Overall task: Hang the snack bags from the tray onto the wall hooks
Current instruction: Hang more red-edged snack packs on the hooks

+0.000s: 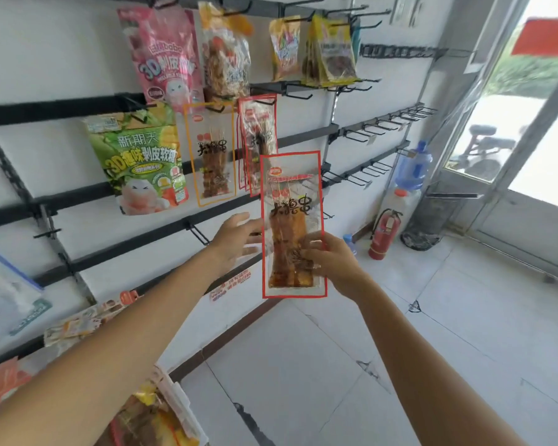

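Midway thru a hang: spare snack bags wait low at near left (tray itself not made out), while a green candy bag and an orange-edged skewer bag hang on the wall. Left hand, fingers spread and holding nothing, reaches toward the raised bag's left edge; contact can't be told. Matching red-edged bags hang just above. The red-edged skewer bag is upright in the air, pinched at its lower right by the right hand, thumb on front. Likely next: lift, bring its top edge to that hook, slide on. Empty hooks stand farther right.
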### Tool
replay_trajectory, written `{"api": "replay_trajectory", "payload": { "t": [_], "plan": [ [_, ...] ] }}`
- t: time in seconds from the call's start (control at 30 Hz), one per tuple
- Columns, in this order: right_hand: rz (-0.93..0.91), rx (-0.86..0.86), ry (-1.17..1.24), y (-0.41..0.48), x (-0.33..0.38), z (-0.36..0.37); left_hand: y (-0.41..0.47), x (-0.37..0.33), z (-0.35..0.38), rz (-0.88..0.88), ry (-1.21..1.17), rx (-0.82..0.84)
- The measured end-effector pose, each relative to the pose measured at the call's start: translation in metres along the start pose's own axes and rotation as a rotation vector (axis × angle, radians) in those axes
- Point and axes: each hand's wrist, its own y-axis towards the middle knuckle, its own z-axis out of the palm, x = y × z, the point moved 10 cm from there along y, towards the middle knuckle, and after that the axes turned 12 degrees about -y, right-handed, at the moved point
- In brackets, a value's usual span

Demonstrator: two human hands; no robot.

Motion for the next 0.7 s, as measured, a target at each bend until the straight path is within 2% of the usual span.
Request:
{"api": "replay_trajectory", "payload": {
  "t": [0.07,0.17,0.37,0.63,0.7],
  "plan": [
    [0.024,0.064,0.025,0.004,-0.006,0.003,0.006,-0.009,0.001,0.031,-0.042,0.062],
    [0.050,0.099,0.042,0.015,-0.019,0.007,0.014,-0.022,0.005,0.102,0.036,0.122],
    [-0.002,0.214,0.070,0.042,-0.024,0.029,0.034,-0.029,-0.001,0.166,0.086,-0.012],
    [-0.228,0.101,0.273,0.131,0.040,-0.015,0.072,-0.053,0.011,0.261,0.297,-0.094],
    [-0.277,0.130,0.289,0.153,0.066,-0.026,0.081,-0.061,0.016,0.296,0.343,-0.133]
  ]
}}
